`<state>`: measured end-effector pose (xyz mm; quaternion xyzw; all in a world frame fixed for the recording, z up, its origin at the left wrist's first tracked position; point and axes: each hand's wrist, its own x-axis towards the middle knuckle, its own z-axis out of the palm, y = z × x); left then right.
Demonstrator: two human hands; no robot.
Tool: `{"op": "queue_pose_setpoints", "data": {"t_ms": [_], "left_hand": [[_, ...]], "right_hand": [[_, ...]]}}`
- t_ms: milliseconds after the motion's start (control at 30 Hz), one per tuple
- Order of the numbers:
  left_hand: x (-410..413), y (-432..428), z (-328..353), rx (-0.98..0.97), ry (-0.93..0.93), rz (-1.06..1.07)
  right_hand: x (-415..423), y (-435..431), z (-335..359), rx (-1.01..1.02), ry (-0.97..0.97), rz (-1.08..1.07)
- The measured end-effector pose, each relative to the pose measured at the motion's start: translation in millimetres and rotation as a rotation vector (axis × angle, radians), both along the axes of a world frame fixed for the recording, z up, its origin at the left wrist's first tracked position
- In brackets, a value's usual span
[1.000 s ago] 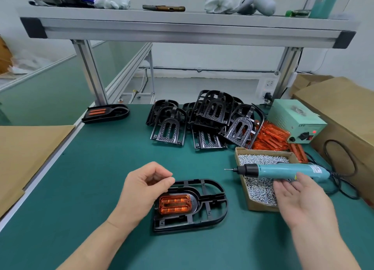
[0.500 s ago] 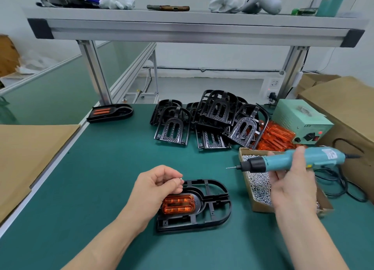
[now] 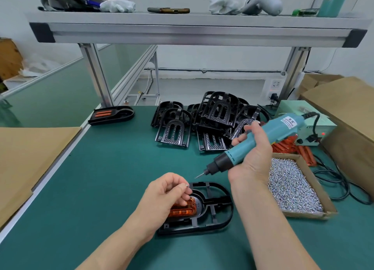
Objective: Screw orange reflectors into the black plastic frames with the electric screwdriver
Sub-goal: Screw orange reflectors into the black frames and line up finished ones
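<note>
Screw [image 3: 187, 185]: pinched in my left hand [image 3: 162, 196] fingers, over reflector [image 3: 183, 210] (seated in frame [image 3: 219, 214]).
Screwdriver [image 3: 263, 136]: my right hand [image 3: 254, 158] fingers clamp it, tip near screw.

Green bench [image 3: 101, 178] under black frames [image 3: 218, 115], orange reflectors [image 3: 287, 146], screw box [image 3: 305, 214], power supply [image 3: 289, 107], cable [image 3: 340, 180].

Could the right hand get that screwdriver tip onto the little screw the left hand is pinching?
Probably yes. The right hand grips the electric screwdriver tilted down, its bit in open air close to the screw pinched in the left hand. Nothing lies between them.
</note>
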<state>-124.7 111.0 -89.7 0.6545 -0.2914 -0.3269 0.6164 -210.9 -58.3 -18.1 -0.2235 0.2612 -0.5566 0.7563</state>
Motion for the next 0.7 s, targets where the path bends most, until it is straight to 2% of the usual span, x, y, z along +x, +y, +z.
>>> {"op": "queue_pose_setpoints", "data": {"t_ms": [267,700], "left_hand": [[0,-1,-1,0.001,0.016,0.006],[1,3,-1,-0.027,0.045,0.018]], "right_hand": [[16,15,-2,-0.079,0.093,-0.070],[17,28,-4,-0.157,0.094,-0.081]]}}
